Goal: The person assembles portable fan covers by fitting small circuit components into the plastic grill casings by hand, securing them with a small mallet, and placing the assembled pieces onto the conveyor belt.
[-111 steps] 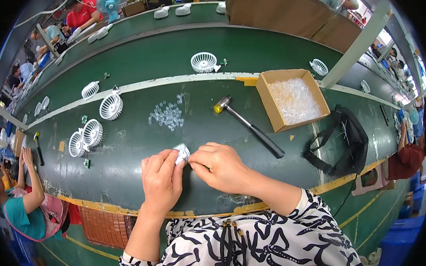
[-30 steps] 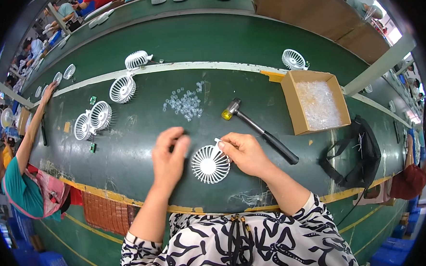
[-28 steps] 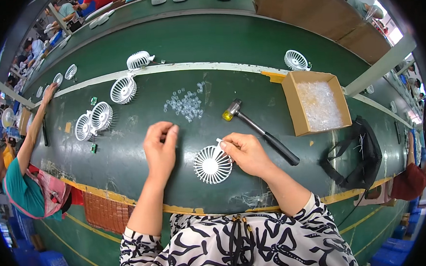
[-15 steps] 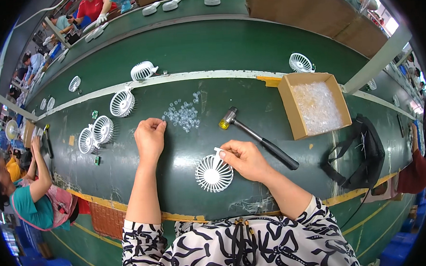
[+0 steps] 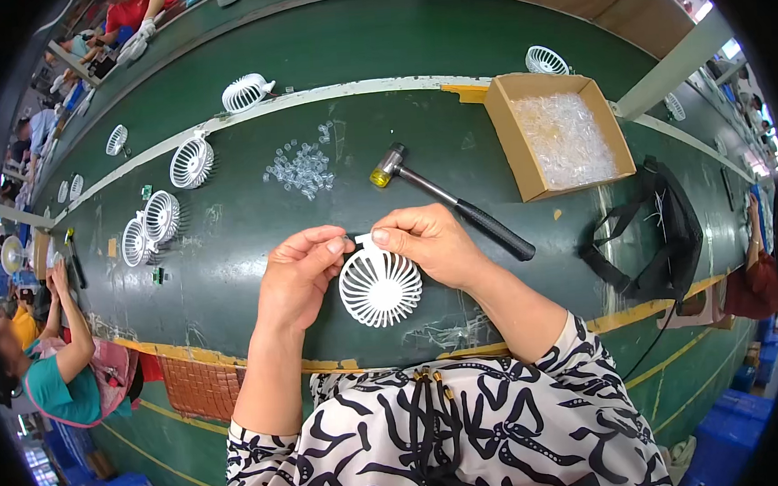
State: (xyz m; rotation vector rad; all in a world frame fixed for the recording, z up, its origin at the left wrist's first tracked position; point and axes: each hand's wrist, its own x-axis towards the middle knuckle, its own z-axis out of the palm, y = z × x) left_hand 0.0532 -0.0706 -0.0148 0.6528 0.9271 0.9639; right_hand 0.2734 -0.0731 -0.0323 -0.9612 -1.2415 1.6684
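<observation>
A round white fan grille [image 5: 380, 287] lies on the green table [image 5: 231, 242] in front of me. My right hand [image 5: 428, 239] pinches the small tab at its top edge. My left hand [image 5: 301, 274] meets it there, thumb and forefinger pinched at the same tab, seemingly on a tiny clear piece that is too small to make out. A scatter of small clear plastic parts [image 5: 301, 167] lies farther back, left of a hammer.
A black-handled hammer [image 5: 453, 203] lies to the right of my hands. An open cardboard box [image 5: 557, 135] of clear parts stands at back right, a black bag [image 5: 657, 229] beside it. More white grilles [image 5: 160, 214] lie at left. Another person [image 5: 52, 366] sits at far left.
My left hand reached out to the pile of clear parts and came back to the grille's top tab, where it now meets my right hand. The grille has stayed under my right hand.
</observation>
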